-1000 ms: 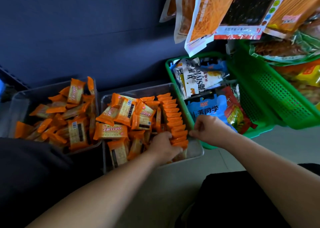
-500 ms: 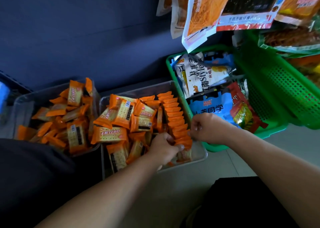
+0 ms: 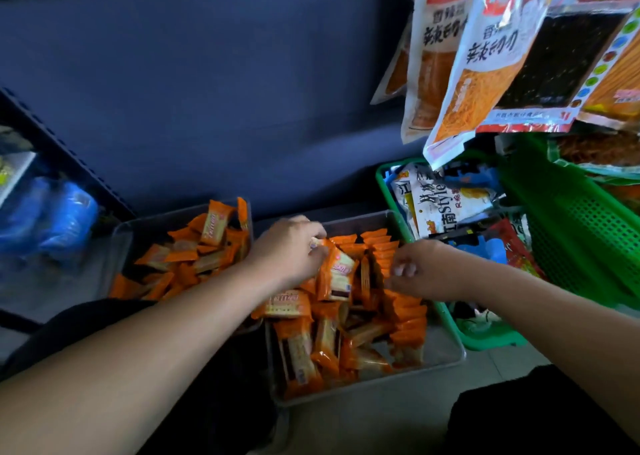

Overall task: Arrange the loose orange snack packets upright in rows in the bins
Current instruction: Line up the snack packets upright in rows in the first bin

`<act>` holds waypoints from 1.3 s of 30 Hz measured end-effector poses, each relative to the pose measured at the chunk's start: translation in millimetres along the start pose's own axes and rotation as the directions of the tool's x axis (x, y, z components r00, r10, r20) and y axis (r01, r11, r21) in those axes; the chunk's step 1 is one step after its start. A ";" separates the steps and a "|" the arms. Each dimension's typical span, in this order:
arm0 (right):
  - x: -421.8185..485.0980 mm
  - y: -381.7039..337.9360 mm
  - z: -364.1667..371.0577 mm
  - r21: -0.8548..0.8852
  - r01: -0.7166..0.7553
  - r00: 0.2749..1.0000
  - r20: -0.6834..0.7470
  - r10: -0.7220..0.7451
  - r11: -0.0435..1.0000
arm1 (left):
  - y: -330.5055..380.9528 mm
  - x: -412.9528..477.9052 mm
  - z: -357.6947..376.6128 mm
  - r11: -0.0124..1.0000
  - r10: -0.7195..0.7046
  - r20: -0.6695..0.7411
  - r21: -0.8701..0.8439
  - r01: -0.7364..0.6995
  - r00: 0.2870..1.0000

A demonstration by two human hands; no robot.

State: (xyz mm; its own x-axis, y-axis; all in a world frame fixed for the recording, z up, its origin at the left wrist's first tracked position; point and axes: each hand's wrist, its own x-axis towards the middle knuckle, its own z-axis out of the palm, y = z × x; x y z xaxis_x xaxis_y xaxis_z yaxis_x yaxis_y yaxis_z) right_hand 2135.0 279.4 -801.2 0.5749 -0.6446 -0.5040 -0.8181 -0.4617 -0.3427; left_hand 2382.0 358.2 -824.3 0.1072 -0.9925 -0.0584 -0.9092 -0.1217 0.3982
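The left hand point(image 3: 289, 248) reaches into the far end of the right clear bin point(image 3: 453, 359). Its fingers point(image 3: 313, 229) are curled down and pinch the pale end of 1 orange snack packet point(image 3: 316, 244), most of which is hidden under the hand. Just below and to the right of those fingertips a cream-faced packet point(image 3: 341, 271) leans tilted on the loose heap point(image 3: 304, 337), which spreads back toward the person. The upright row point(image 3: 407, 319) lies to the right of the left fingers, against the bin's right wall, its long axis running away from the person and its packets standing on edge. The right hand point(image 3: 427, 271) is over the middle of that row and is plainly the nearer of the 2. Its fingertips point(image 3: 401, 269) are curled toward the palm, and I cannot tell whether they hold anything. By my reading, the pinched packet has to travel right, toward the right fingers, and be turned on edge to match the row. The left clear bin point(image 3: 119, 236), left of both hands, looks entirely unsorted.
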 end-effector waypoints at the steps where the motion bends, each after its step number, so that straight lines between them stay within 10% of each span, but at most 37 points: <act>1: 2.7 -8.3 -5.5 -0.059 0.024 0.999 0.034 -0.022 0.998 | -9.2 1.4 0.9 1.000 -0.001 0.063 0.021 0.000 0.998; 5: 18.6 -22.7 -21.1 -0.180 0.051 0.991 0.128 -0.028 0.982 | -27.7 -2.7 22.3 0.993 -0.073 0.402 0.112 0.030 0.913; 11: 44.8 5.0 -16.5 -0.031 0.030 0.999 -0.044 -0.032 0.999 | 4.9 -14.9 4.2 0.971 -0.065 0.522 0.230 -0.066 0.851; 24: 80.9 59.9 11.3 0.061 0.107 0.987 -0.125 -0.098 0.992 | 10.5 84.2 70.3 0.935 0.193 0.140 0.273 -0.225 0.971; 39: 89.6 66.2 19.1 0.094 0.107 0.991 -0.094 -0.098 0.990 | 9.9 92.4 92.3 0.959 -0.139 0.384 0.281 0.028 0.913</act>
State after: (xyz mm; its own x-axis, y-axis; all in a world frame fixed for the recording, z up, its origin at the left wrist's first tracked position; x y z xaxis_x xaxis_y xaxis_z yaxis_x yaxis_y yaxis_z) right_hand 2132.2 202.8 -884.2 0.6507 -0.6510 -0.3910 -0.7496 -0.4686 -0.4675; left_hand 2345.8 266.2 -910.2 0.0700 -0.8848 -0.4607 -0.9823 -0.1417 0.1228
